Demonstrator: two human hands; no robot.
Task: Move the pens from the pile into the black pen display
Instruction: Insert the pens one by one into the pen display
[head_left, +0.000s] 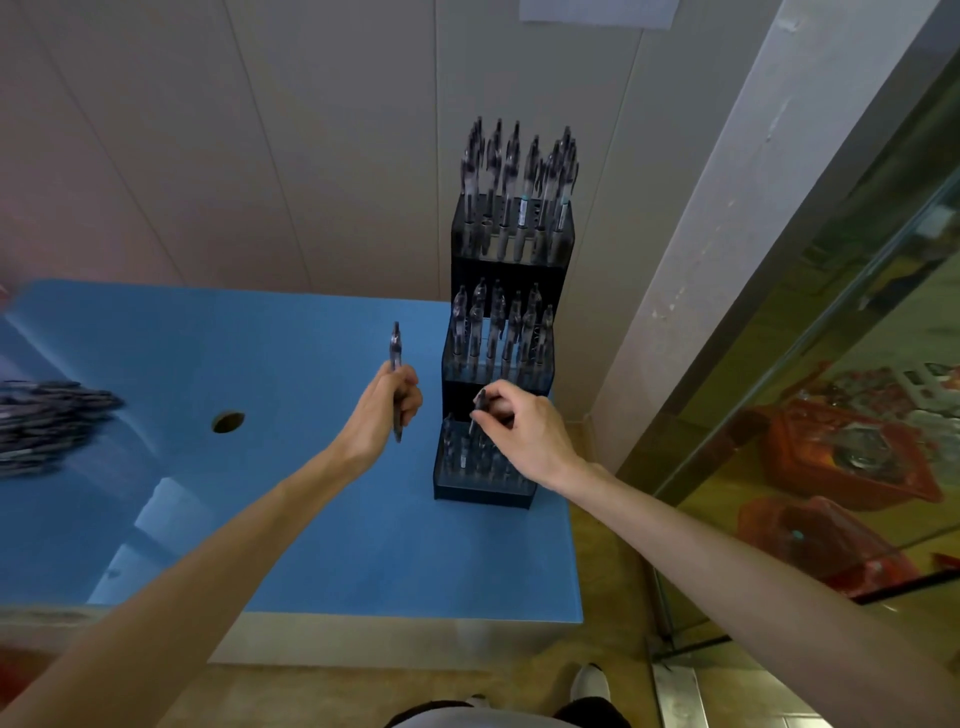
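Observation:
A black three-tier pen display (457, 488) stands at the right back of the blue table (311, 519). Its top and middle tiers hold several upright pens; the lowest tier holds a few. My right hand (524, 431) hovers over the lowest tier and pinches a pen (477, 410) that points down into it. My left hand (387, 410) is just left of the display and grips another pen (396, 364) upright. The pile of pens (47, 421) lies blurred at the table's far left edge.
A round hole (227, 422) is cut in the table top between the pile and my left hand. A pale wall stands behind the table. A glass-fronted case (831, 415) with red items runs along the right. My shoes show on the floor below.

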